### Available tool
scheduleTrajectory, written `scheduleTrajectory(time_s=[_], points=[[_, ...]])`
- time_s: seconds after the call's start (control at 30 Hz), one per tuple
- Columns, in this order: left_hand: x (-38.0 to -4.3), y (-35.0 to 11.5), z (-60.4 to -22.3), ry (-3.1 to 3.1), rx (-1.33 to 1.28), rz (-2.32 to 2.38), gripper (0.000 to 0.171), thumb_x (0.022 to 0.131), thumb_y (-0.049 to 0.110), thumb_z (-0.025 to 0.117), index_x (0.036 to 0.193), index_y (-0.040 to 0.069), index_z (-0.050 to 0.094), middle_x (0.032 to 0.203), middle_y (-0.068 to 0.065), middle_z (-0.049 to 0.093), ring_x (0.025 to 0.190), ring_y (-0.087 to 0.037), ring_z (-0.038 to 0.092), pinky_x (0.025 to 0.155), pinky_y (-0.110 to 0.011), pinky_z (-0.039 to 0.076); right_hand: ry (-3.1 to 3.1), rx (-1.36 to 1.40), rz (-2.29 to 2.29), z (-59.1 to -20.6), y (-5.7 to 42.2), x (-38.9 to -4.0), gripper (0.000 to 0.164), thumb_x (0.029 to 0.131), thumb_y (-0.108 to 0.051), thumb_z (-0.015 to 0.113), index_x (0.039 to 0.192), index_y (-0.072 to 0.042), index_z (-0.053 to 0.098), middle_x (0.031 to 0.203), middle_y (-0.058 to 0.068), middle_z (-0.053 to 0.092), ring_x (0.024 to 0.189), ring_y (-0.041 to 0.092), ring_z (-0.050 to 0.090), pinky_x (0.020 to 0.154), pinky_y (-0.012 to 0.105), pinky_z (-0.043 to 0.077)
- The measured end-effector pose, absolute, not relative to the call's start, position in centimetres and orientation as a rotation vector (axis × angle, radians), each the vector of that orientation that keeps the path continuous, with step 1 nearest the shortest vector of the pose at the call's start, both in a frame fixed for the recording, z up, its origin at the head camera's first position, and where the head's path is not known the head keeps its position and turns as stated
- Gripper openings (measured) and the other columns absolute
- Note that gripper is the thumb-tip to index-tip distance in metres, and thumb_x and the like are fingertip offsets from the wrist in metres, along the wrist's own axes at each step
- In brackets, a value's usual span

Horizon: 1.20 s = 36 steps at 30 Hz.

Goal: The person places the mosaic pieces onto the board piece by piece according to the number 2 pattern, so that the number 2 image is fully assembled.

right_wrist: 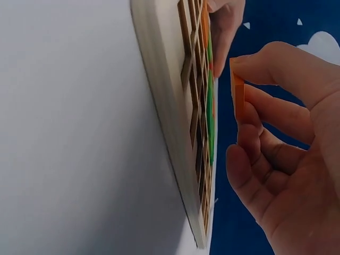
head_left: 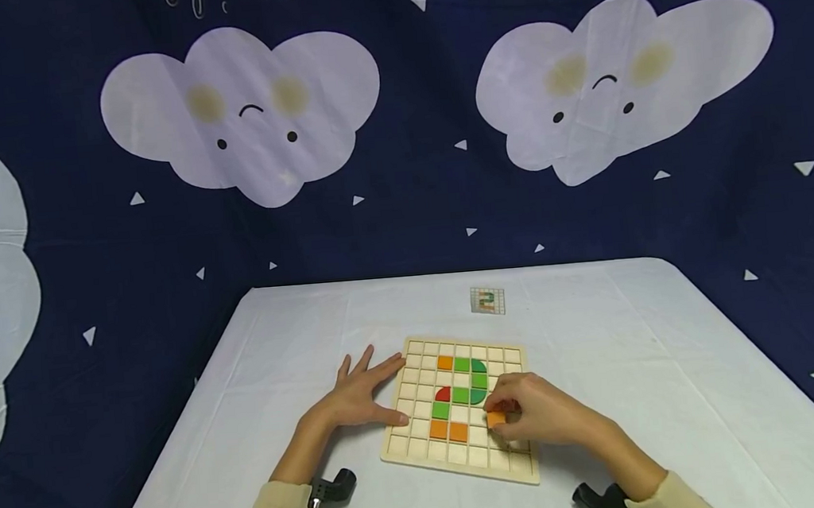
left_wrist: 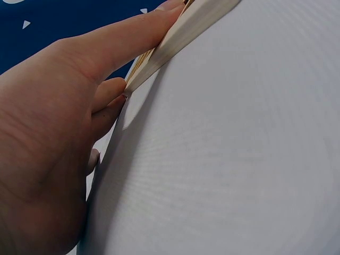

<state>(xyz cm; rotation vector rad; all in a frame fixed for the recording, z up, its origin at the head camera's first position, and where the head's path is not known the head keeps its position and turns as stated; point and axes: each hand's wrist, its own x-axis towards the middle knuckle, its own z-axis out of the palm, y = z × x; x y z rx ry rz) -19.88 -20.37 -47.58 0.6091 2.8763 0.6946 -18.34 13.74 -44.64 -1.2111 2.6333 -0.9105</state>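
A wooden grid board (head_left: 498,460) lies on the table, slightly turned. Several coloured tiles sit in its cells: green squares, dark green quarter-rounds, a red quarter-round (head_left: 443,395) and orange squares, two of them (head_left: 448,430) side by side in a lower row. Spread along the board's left edge, my left hand (head_left: 355,400) touches the frame with thumb and fingertips. Over the board's right part my right hand (head_left: 544,409) pinches an orange square tile (head_left: 496,419) between thumb and fingers. In the right wrist view that tile (right_wrist: 238,95) stands apart from the board surface.
A small card (head_left: 487,300) with a coloured grid pattern stands behind the board. White cloth covers the table (head_left: 311,317). Beyond it hangs a dark blue curtain (head_left: 419,229) with clouds. Black devices (head_left: 334,487) are worn at both wrists.
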Motion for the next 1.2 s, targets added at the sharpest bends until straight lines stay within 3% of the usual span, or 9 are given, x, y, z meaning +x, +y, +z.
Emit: scheduleTrajectory(time_s=[1.03, 1.2], points=[[-19.9, -20.3, -47.3, 2.869, 0.591, 0.672, 0.107, 0.061, 0.076, 0.07, 0.151, 0.029, 0.034, 0.154, 0.013, 0.026, 0.145, -0.028, -0.002, 0.11, -0.057, -0.011, 2.652, -1.282, -0.734, -45.7, 11.1, -17.8, 0.014, 0.083, -0.038, 0.075, 0.092, -0.028, 0.071, 0.087, -0.019, 0.058, 0.074, 0.005, 0.052, 0.066, 0.023, 0.045], [-19.8, -20.2, -47.4, 2.849, 0.621, 0.708, 0.101, 0.066, 0.067, 0.073, 0.151, 0.027, 0.034, 0.154, 0.012, 0.027, 0.145, -0.03, -0.001, 0.11, -0.056, -0.01, 2.647, -1.254, -0.719, -45.6, 11.4, -17.6, 0.017, 0.083, -0.041, 0.074, 0.094, -0.028, 0.072, 0.089, -0.021, 0.058, 0.077, 0.003, 0.053, 0.071, 0.026, 0.046]])
